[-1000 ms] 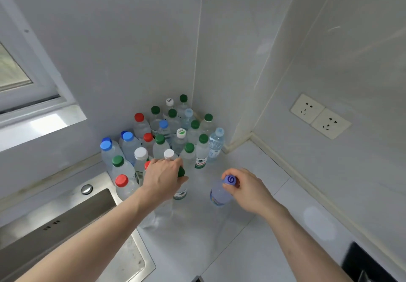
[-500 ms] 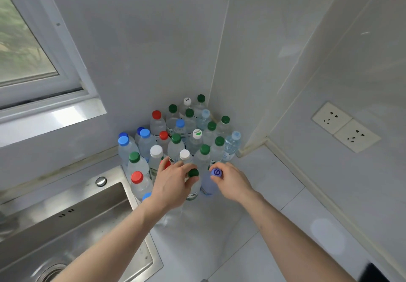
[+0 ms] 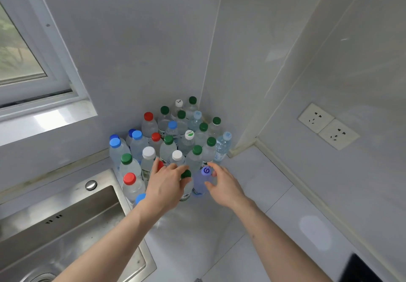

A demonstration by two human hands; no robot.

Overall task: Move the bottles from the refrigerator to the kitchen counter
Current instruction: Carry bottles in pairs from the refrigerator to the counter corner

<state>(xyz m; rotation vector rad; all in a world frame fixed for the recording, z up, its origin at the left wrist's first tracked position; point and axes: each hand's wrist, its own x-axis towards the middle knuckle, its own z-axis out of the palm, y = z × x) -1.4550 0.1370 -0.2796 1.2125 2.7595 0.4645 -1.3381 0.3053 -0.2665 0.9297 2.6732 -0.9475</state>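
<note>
A crowd of clear plastic bottles [image 3: 173,141] stands upright on the white tabletop [image 3: 259,193], packed into the wall corner [image 3: 208,97] with caps of green, blue, red and white. At the edge of the crowd farthest from the corner, the left hand [image 3: 165,186] reaches over a green-capped bottle [image 3: 185,174]; its fingers are curled around the bottle's neck and shoulder just under the cap, so the hand grips it while the bottle stands on the tabletop. Just beside that bottle, on the side away from the sink, stands a bottle with a purple-blue cap [image 3: 206,171] bearing a swirl mark. The right hand [image 3: 224,186] is at this bottle: fingers reach past the cap and the thumb lies against the bottle's body, but the fingers look partly spread, and whether they clamp the bottle or only touch it cannot be told. A stainless steel sink [image 3: 72,220] is sunk into the tabletop on the left-hand side of the bottles, with a round metal button [image 3: 90,185] on its rim. A window [image 3: 26,61] sits in the wall above the sink. Two white wall sockets [image 3: 328,126] are set in the wall well apart from the corner, on the right-hand side.
</note>
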